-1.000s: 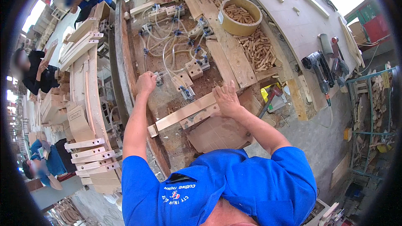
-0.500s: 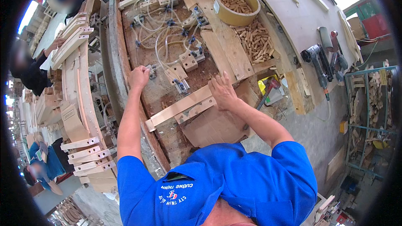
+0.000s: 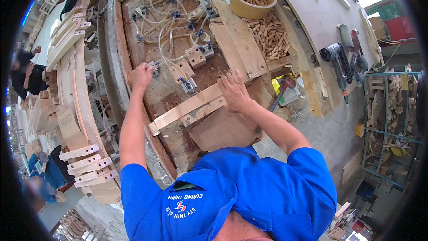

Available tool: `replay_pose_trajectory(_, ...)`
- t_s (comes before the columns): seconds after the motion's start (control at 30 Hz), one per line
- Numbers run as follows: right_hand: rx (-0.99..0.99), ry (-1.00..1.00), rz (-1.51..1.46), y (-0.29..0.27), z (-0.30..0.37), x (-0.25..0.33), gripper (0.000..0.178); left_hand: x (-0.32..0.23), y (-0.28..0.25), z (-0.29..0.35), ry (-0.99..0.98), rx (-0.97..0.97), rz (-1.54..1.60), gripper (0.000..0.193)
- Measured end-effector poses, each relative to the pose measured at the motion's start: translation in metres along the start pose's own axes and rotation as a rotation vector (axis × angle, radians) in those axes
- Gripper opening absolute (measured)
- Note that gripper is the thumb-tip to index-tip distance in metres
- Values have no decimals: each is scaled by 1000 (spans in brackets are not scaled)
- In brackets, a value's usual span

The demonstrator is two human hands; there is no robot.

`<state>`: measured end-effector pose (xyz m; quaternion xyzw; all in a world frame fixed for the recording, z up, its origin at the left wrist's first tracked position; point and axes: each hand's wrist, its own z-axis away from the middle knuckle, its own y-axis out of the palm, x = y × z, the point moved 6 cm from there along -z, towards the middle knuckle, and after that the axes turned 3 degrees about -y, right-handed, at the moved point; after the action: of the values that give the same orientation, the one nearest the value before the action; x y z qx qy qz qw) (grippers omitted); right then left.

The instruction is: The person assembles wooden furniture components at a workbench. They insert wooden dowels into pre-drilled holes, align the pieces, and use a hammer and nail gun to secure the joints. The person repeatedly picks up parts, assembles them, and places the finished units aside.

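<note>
Right hand, spread, partly hid a pale wooden strip by the tabletop's near edge; left hand curled, grip unclear.

We've got a pale-tan wood strip, ctr; rusty-brown desk, upper ctr; yellowish tub w/ lt-brown dowels, top ctr-R; our shirt bright blue, wht/red chest print, btm.

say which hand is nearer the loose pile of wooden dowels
Right. The right hand is to the near left of the dowel pile; the left hand is farther left, at a grey fitting.
</note>
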<state>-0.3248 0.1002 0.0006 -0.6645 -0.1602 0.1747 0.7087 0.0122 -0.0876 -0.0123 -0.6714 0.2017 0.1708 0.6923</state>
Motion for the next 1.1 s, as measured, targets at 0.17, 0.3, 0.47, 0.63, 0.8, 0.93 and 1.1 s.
replay_pose_trajectory(0.17,12,7,-22,-4,-2,0,89,3,8,5,18,4,8,18)
replay_pose_trajectory(0.3,68,40,-18,0,0,-4,90,-18,16,32,82,-49,63,14)
replay_pose_trajectory(0.47,47,71,-39,-6,4,0,92,-26,8,36,88,-42,-31,18)
replay_pose_trajectory(0.63,-117,215,-198,-22,53,13,86,-20,1,54,-33,-59,41,29)
replay_pose_trajectory(0.8,-229,580,-492,-18,162,-17,71,-33,-1,103,-128,-101,262,39)
replay_pose_trajectory(0.93,-178,845,-594,10,236,-47,62,-74,8,160,-102,3,294,35)
replay_pose_trajectory(1.1,-26,1021,-677,33,236,-62,67,-109,27,228,-85,51,342,31)
